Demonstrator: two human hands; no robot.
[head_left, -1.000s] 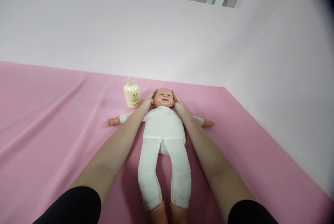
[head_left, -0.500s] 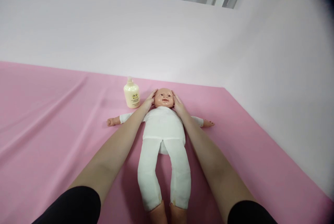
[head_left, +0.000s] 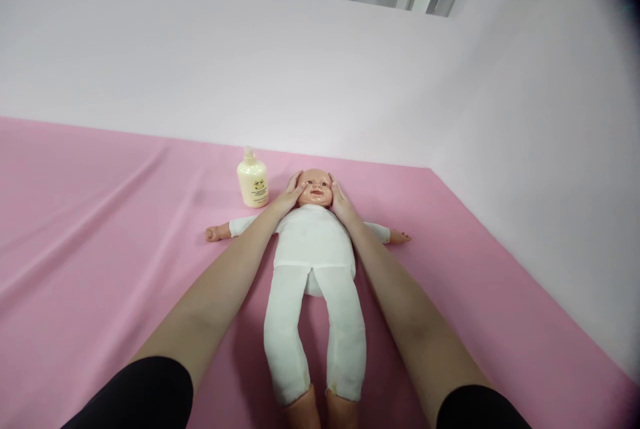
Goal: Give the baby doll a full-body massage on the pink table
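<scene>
A baby doll [head_left: 314, 236] in white cloth lies on its back, face up, with both arms spread out sideways. My left hand [head_left: 291, 196] cups the side of its head at picture left, the thumb resting by the cheek and the fingers stretched up along the side. On the opposite side, my right hand [head_left: 340, 201] holds the head the same way, its fingers partly hidden behind the head. Between them the doll's head stays held. A pale yellow pump bottle [head_left: 253, 182] with a dark label stands upright just left of my left hand, apart from it.
Pink cloth [head_left: 125, 249] with a few creases covers the surface beneath the doll. A white wall [head_left: 225, 69] rises behind, and another white wall [head_left: 565, 169] borders the right side. Above the back wall a window strip shows lights and pillars.
My left hand has slid slightly inward, its thumb now over the doll's cheek. My right hand has shifted a little against the head. Doll's body and bottle stay put.
</scene>
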